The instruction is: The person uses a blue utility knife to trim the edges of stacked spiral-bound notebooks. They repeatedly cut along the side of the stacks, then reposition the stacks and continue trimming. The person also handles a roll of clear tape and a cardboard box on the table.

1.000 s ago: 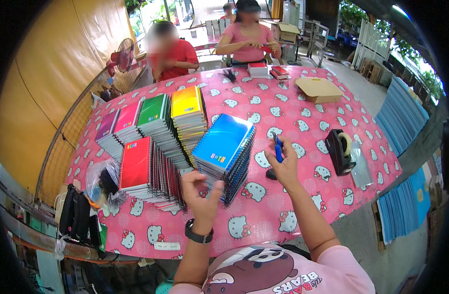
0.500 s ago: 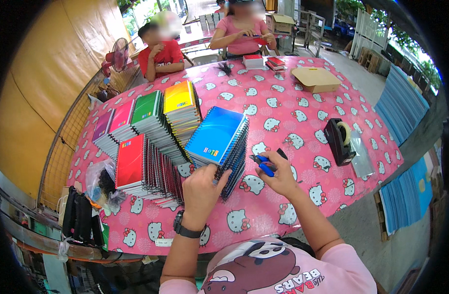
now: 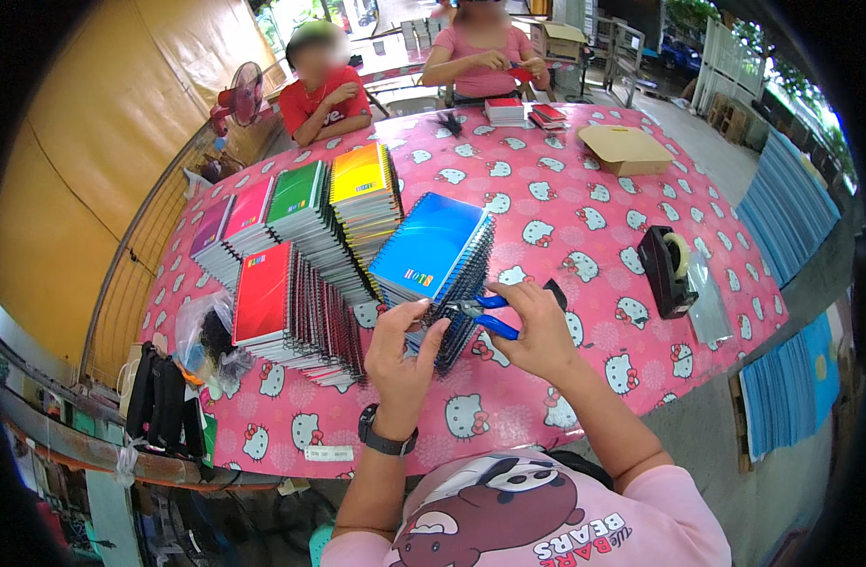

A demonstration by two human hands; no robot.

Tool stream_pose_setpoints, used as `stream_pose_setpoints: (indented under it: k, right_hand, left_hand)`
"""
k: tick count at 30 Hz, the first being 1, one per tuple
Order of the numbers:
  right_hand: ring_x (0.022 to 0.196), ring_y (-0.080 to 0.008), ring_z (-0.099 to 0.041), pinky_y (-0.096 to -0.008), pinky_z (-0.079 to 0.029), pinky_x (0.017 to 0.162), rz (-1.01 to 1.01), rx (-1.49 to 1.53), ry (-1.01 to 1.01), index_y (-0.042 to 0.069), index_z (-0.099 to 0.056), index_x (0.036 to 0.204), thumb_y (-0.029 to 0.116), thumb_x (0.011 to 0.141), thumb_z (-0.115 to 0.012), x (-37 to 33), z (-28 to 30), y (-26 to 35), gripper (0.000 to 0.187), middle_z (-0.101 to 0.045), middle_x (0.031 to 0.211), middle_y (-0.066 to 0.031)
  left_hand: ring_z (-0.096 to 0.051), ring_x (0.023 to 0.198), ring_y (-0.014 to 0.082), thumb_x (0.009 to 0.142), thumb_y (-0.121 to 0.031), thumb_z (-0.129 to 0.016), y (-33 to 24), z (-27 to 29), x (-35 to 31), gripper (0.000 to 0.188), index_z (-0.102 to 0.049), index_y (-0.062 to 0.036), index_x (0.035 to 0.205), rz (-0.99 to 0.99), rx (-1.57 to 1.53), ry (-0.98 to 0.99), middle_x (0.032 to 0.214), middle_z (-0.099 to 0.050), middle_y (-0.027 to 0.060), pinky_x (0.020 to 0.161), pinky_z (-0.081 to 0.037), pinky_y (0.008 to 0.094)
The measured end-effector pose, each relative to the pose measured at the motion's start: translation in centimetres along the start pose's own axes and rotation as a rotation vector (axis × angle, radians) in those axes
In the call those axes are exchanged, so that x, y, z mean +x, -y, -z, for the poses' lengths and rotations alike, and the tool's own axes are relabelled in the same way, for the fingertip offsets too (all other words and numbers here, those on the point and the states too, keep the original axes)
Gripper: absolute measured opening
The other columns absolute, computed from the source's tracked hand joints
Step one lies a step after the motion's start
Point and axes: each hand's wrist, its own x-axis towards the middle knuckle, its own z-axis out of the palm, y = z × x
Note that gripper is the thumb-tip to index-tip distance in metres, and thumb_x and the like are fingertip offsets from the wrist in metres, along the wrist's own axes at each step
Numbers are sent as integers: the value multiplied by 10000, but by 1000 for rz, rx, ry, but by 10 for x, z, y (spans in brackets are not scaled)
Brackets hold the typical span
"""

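A stack of blue spiral notebooks (image 3: 431,241) stands before me, with black coil bindings along its right side. My left hand (image 3: 402,354) is at the stack's near corner, thumb and forefinger closed on the notebook edge by the coil end. In my right hand (image 3: 537,331) are small cutting pliers (image 3: 494,326) with blue handles. Their handles are spread, and the metal jaws touch or nearly touch the coil at that same corner; exactly what lies between them is too small to tell.
Left of the blue stack stand red (image 3: 263,293), yellow (image 3: 359,175), green (image 3: 296,194), pink (image 3: 248,210) and purple notebooks (image 3: 212,225). A tape dispenser (image 3: 664,274) and a cardboard box piece (image 3: 626,149) lie to the right. A plastic bag (image 3: 206,331) sits at left. Two people sit across the table.
My right hand has brought the pliers left to the coil at the blue stack's near corner. My left fingers have shifted at that corner. The whole view has moved slightly.
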Motion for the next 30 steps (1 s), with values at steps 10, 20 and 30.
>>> stream_pose_setpoints:
  k: [10, 20, 30]
  right_hand:
    - [908, -288, -554, -417, -401, 813, -80, -41, 78, 58, -570, 1122, 168, 604, -725, 0, 11, 8, 551, -596, 926, -106]
    - [669, -235, -603, -329, -472, 591, -154, 4, 175, 61, -625, 998, 109, 619, -705, 1, 3, 9, 390, -607, 773, -93]
    - [903, -282, -557, -411, -412, 795, 1, -84, 99, 64, -580, 1079, 170, 622, -710, -1, 4, 3, 486, -598, 918, -101]
  left_hand:
    - [-634, 767, 174, 743, 10, -726, 1, -5, -9, 231, -656, 1, 963, 91, -80, -44, 907, -648, 111, 675, -512, 265]
    - [-617, 796, 141, 755, 20, -722, 1, -4, -7, 210, -646, 12, 950, 16, -3, -40, 905, -651, 93, 715, -501, 245]
    - [-611, 827, 125, 780, 40, -697, 6, -9, -20, 225, -623, 28, 992, 206, -225, -68, 951, -640, 93, 736, -510, 245]
